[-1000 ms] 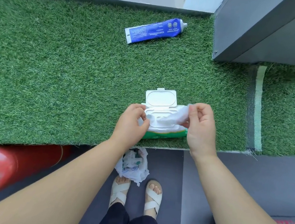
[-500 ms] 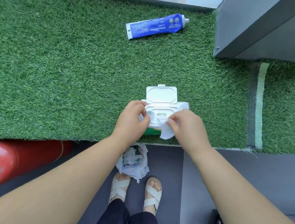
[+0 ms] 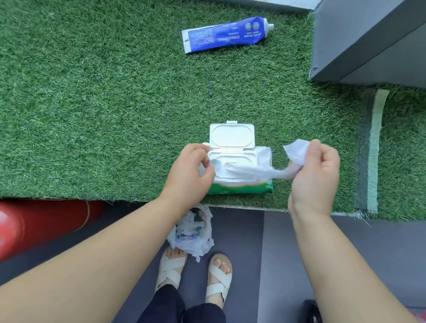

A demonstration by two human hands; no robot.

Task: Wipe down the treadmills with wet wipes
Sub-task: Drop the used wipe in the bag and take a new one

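Turf ledge (image 3: 83, 98): left hand (image 3: 190, 174) grips pack (image 3: 261, 155), right hand (image 3: 313, 180) at its 3 o'clock pinches wipe (image 3: 296, 150) half-drawn; wiping seemingly unstarted.

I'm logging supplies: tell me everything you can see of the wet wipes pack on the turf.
The wet wipes pack is a soft packet, white on top, green along its near side, lying flat by the near edge of the turf. Its white flip lid stands open. The left hand holds its left end; the right hand grips a wipe stretched from the opening.
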